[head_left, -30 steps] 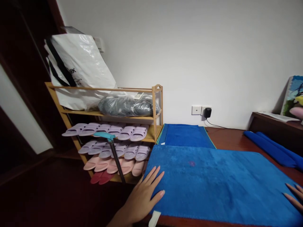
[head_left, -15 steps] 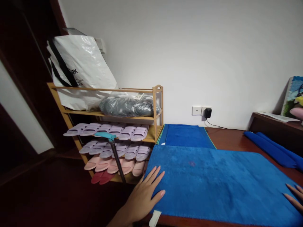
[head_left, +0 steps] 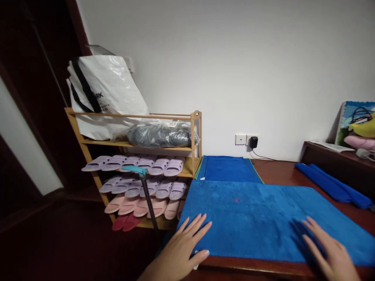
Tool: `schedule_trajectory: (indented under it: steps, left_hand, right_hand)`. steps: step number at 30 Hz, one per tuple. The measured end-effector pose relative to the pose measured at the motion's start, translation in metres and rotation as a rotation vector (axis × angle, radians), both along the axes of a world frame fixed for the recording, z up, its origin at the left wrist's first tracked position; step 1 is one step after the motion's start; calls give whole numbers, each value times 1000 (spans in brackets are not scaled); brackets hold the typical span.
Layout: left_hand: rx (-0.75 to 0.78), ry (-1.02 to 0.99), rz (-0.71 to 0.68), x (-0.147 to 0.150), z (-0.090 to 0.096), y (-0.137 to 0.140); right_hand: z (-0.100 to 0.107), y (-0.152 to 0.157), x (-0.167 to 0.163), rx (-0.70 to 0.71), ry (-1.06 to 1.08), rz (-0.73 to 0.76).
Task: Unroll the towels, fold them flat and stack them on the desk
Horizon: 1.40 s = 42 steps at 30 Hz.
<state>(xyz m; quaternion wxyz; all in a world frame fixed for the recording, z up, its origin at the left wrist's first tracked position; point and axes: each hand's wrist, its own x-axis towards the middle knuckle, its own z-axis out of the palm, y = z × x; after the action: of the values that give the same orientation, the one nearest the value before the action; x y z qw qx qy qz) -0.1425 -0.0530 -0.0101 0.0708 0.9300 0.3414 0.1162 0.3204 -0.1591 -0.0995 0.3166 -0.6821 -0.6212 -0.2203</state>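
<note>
A blue towel (head_left: 252,218) is spread over the dark red-brown tabletop (head_left: 272,170), reaching almost to its front edge. My left hand (head_left: 187,242) rests on the towel's near left corner, fingers spread and nothing held. Over the right part of the towel, my right hand (head_left: 328,248) hovers or touches lightly with its fingers apart; a shadow lies beside it. Behind the spread towel lies a folded blue cloth (head_left: 225,168) with green edging below it. A long folded blue cloth (head_left: 334,183) sits at the right.
At the left stands a wooden shoe rack (head_left: 192,136) with rows of slippers (head_left: 158,168), a white bag (head_left: 114,89) and a plastic-wrapped bundle (head_left: 164,134). A turquoise-topped pole (head_left: 148,195) rises in front. A black plug (head_left: 253,142) trails a cord along the wall.
My right hand has come in from the right edge, farther over the towel. My left hand stays on the near left corner. The view has shifted slightly.
</note>
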Motion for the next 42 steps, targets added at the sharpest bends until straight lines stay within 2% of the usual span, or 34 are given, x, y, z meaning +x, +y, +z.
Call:
schedule_trajectory:
  steps: [2,5,9,14,23,42]
  left_hand:
    - [-15,26,-14,0,-1,-4]
    - [-17,41,-4,1,-5,-5]
    - [-2,31,-11,0,-8,-4]
    - [6,37,-35,-1,-3,-4]
    - [131,54,-53,-2,-12,0]
    - [115,19,-46,-4,-15,-1]
  right_hand:
    - [-3,4,-40,-93,-154,73]
    - [-8,4,-63,-59,-327,102]
    - [-12,3,-58,-90,-336,25]
    - [-12,3,-60,-110,-342,1]
    - [-7,-1,-67,-122,-338,-57]
    - [-3,-1,-71,-49,-448,-74]
